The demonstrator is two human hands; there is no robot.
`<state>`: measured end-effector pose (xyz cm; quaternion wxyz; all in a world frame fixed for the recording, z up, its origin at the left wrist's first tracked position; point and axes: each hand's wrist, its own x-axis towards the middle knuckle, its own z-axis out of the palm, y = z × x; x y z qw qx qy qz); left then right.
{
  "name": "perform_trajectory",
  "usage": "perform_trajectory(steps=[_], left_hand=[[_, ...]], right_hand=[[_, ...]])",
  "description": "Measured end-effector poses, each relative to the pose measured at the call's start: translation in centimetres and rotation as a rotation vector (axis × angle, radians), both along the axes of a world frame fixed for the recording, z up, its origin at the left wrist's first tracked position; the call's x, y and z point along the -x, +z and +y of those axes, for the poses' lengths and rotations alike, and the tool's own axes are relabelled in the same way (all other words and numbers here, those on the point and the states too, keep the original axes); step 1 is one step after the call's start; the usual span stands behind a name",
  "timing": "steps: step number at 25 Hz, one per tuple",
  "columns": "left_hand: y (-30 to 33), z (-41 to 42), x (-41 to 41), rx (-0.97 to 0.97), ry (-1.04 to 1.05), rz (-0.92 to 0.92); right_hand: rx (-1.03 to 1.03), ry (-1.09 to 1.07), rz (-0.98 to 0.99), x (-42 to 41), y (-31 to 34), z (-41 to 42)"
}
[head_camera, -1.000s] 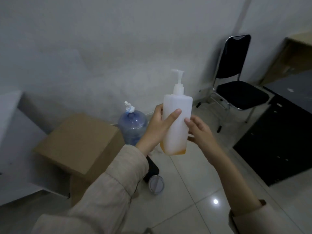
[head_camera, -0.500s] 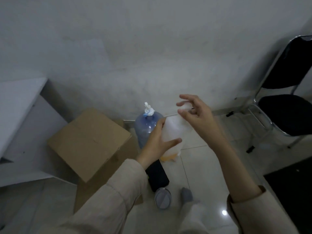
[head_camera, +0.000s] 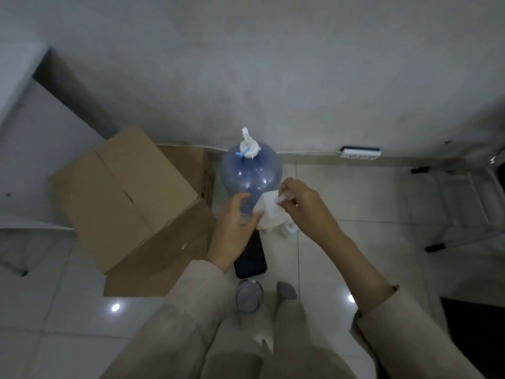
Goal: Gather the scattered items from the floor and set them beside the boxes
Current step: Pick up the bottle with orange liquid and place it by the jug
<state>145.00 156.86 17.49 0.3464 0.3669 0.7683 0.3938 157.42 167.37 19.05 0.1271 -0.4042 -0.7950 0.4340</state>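
Both hands hold our white pump bottle (head_camera: 269,214) over the floor (head_camera: 355,242), left hand (head_camera: 235,222) round its slick, light, rigid body, right hand (head_camera: 303,209) pinching the pump, boxes (head_camera: 125,192) just left.

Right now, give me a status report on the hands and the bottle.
Both hands, left and right, on pump bottle. Held low beside water jug, near boxes. Black item on floor underneath.

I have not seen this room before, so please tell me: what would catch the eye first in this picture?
In the middle, both hands hold a white pump bottle: the left hand on its body, the right hand at its top. Just behind stands a big blue water jug against the wall. A large cardboard box sits to the left.
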Motion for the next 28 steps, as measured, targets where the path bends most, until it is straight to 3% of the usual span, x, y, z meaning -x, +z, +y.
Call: perform_trajectory(steps=[3,13,16,19,23,28], left_hand=[[-5.1,0.3,2.6,0.064,-0.011,0.142],[-27.1,2.8,4.4,0.338,-0.207,0.024],[-32.3,3.1,5.0,0.364,-0.272,0.073],[-36.6,3.9,5.6,0.380,-0.291,0.131],[-40.1,4.9,5.7,0.371,-0.300,0.144],[-42.3,5.2,5.6,0.351,-0.303,0.129]], right_hand=[[0.069,-0.051,-0.068,0.5,-7.2,0.7],[0.267,-0.370,-0.156,2.9,-31.7,1.0],[0.282,-0.410,-0.148,4.0,-37.7,0.8],[0.290,-0.460,-0.124,5.2,-42.0,1.6],[0.257,-0.343,-0.219,5.4,-46.1,0.9],[0.135,-0.458,-0.180,5.7,-47.7,0.7]])
